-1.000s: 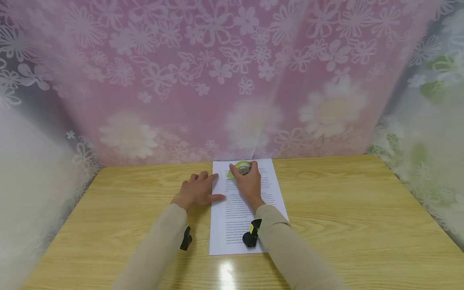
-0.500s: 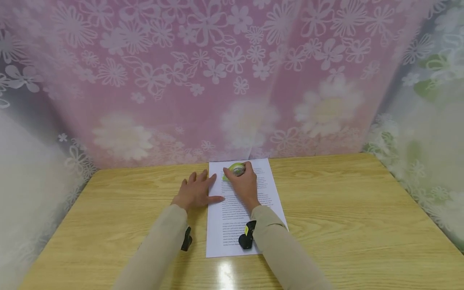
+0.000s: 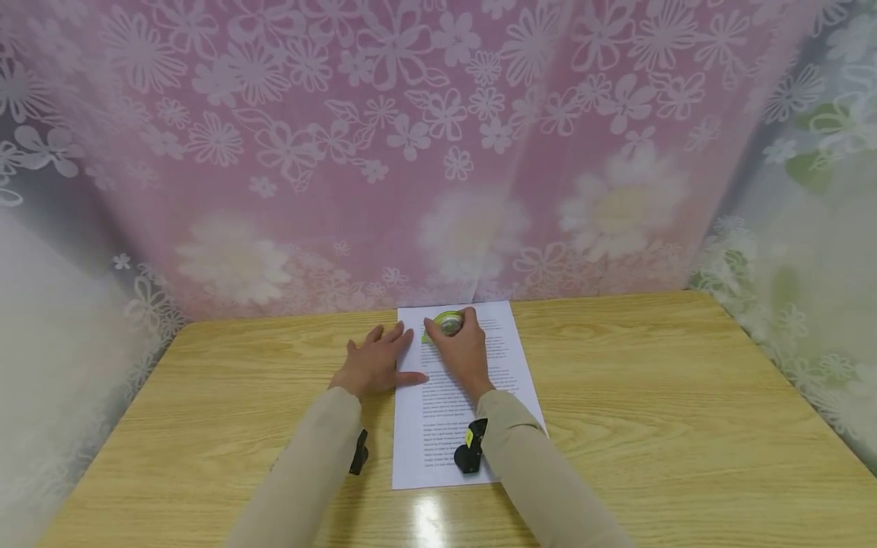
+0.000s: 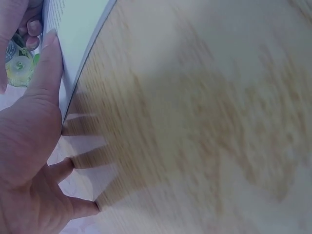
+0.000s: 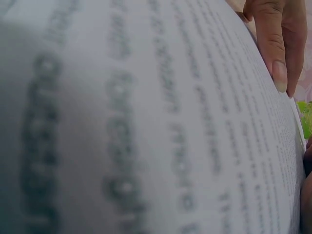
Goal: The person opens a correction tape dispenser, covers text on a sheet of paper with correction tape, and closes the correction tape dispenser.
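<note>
A sheet of printed paper (image 3: 407,457) lies on the wooden table, reaching the table's back edge. Near its top, my right hand (image 3: 467,354) pinches a green, see-through correction tape (image 3: 450,323) between thumb and fingers. Its narrow end points left, close over the start of the text lines. My left hand (image 3: 377,365) rests with spread fingers at the sheet's left edge. The thumb reaches onto the paper (image 4: 80,34) in the left wrist view, while other fingertips touch the wood. In the right wrist view, only part of the correction tape (image 5: 305,119) shows.
The wooden table (image 3: 651,411) spreads out on both sides of the sheet. A pink flowered curtain (image 3: 356,221) hangs behind it, with pale flowered cloth at both sides. A black wrist camera (image 3: 471,449) hangs over the sheet's lower part.
My right hand and the correction tape have shifted slightly left and down on the sheet. The left hand has edged a little farther onto the paper. The head view has shifted slightly.
</note>
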Demonstrator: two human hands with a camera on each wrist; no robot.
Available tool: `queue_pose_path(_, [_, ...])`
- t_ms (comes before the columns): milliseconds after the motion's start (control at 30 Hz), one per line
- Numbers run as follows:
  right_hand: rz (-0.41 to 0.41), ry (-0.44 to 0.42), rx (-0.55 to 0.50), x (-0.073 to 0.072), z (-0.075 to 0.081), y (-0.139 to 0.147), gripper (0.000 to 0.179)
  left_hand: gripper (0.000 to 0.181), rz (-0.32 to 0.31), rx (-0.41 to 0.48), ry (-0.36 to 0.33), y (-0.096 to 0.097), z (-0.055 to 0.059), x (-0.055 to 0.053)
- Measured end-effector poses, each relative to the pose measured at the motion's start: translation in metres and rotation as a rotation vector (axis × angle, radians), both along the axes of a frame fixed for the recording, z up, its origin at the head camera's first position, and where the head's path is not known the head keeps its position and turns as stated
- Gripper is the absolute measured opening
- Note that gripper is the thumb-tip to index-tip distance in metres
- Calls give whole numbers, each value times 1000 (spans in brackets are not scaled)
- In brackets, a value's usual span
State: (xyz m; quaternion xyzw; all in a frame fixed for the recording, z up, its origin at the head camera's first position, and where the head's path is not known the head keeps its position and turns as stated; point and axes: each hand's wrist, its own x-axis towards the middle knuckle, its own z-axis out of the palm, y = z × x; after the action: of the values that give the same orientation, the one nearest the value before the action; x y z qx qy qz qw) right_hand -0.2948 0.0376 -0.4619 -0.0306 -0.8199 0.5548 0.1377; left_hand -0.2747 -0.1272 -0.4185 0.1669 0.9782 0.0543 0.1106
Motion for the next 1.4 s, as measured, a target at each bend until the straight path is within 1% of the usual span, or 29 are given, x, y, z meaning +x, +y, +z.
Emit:
queue_pose_path(167, [-3, 0, 24, 0, -1, 0, 56, 99, -4, -13, -1, -1, -2, -1])
queue_pose_path(333, [14, 8, 45, 1, -1, 0, 55, 106, -2, -21, -1, -1, -2, 0])
queue_pose_path(533, [18, 5, 48, 1, -2, 2, 54, 105, -1, -9, 15, 1, -4, 0])
queue_pose_path(667, [36, 3, 41, -1, -2, 1, 55, 103, 6, -18, 28, 1, -5, 0])
queue_pose_path(867, [62, 8, 33, 0, -1, -1, 56, 101, 10, -8, 14, -1, -3, 1])
queue_pose_path(1000, [58, -1, 39, 1, 0, -1, 56, 101, 1, 0, 0, -1, -1, 1])
queue_pose_path(1133, [53, -17, 43, 1, 1, -1, 56, 100, -3, 7, 3, -1, 0, 2])
queue_pose_path(1400, [50, -29, 37, 1, 0, 0, 57, 100, 0, 0, 10, -1, -2, 1])
